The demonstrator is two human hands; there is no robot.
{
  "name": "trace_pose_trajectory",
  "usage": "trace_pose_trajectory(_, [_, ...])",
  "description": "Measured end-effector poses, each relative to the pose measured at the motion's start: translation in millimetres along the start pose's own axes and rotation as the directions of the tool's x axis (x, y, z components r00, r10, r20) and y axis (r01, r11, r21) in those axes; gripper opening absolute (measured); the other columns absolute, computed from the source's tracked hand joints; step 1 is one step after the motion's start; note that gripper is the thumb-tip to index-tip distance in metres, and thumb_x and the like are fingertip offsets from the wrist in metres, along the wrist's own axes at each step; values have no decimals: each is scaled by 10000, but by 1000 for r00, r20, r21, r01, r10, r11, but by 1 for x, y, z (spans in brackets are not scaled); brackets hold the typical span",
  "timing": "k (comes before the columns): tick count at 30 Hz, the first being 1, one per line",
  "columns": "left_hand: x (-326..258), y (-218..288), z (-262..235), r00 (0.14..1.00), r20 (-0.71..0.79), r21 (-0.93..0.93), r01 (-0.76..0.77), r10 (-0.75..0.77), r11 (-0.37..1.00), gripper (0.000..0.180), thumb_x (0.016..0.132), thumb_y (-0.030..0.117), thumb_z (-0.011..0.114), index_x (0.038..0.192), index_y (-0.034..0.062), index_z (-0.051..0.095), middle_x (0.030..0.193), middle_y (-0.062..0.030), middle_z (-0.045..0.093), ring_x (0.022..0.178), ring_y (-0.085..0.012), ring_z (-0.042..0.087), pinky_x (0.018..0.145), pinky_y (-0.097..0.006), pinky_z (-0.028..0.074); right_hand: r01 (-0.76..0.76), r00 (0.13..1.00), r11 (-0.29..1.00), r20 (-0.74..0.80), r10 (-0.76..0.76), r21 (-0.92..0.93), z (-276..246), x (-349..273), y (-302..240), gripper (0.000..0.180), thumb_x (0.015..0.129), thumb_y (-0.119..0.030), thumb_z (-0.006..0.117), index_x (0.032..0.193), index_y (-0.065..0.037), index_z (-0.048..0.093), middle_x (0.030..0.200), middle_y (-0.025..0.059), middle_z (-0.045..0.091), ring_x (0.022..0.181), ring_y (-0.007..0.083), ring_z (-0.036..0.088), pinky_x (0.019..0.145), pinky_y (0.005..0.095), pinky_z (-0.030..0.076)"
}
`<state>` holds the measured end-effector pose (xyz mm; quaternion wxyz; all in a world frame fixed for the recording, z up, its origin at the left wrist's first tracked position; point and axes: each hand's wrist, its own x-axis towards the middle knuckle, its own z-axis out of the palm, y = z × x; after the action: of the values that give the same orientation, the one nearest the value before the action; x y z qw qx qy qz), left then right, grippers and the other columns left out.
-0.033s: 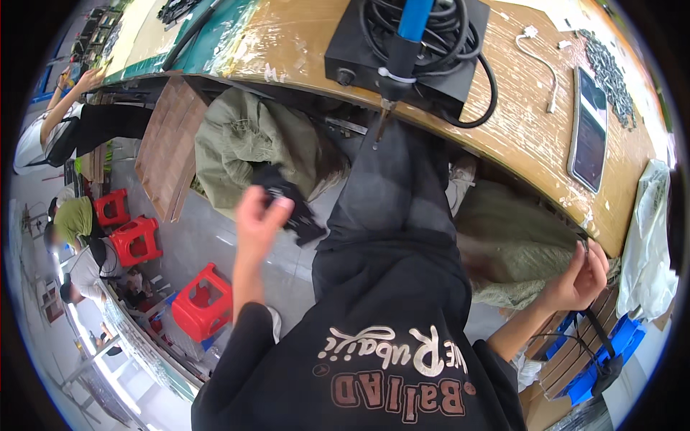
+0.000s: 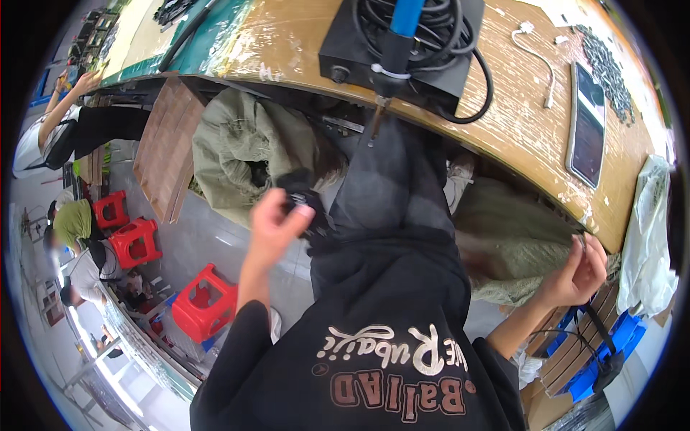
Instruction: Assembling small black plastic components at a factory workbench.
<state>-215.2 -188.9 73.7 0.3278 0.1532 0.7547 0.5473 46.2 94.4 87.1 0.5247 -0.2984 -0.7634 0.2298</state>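
Observation:
In my left hand (image 2: 279, 219) is a small black object (image 2: 305, 200) with pale marks on it. It hangs beside my left thigh, in front of an open sack, and its exact kind is unclear. My right hand (image 2: 581, 271) is raised at the right edge of the table, its thumb and fingertips pinched together. A tiny dark bit seems to show at those fingertips, too small to name.
On the table (image 2: 280, 43) stands a black box (image 2: 345, 52) with coiled cable and a blue-handled tool (image 2: 406, 21). A phone (image 2: 588, 129), a white cable (image 2: 535, 61) and a pile of small dark parts (image 2: 607, 72) lie rightward. Sacks (image 2: 223, 151) and red stools (image 2: 205, 302) stand below; people work leftward.
My left hand has moved a little to the right with the black object, closer to my thigh. My right hand has stayed almost in place, still pinched.

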Motion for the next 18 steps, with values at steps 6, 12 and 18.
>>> trace_pose_trajectory(6, [-4,11,84,835,543,-3,-107,91,994,161,719,82,602,759,6,465,589,-19,467,515,-54,398,452,-229,337,-414,893,755,388,228,508,34,-20,-34,204,684,60,613,823,-14,483,832,139,534,742,192,528,660,273,459])
trace_pose_trajectory(12, [-3,43,117,708,703,-7,-91,70,996,195,689,85,589,748,-18,434,545,-116,417,458,-189,394,453,-297,332,-819,551,339,800,237,463,43,-39,-41,179,656,50,654,779,-5,537,986,134,496,877,193,509,799,308,412])
trace_pose_trajectory(18, [1,55,122,635,771,55,-140,47,989,191,686,94,565,736,-17,418,557,-154,453,486,-304,458,464,-350,351,-862,494,269,831,255,430,44,-42,-43,160,692,54,633,794,0,522,938,134,510,846,172,517,763,295,428])
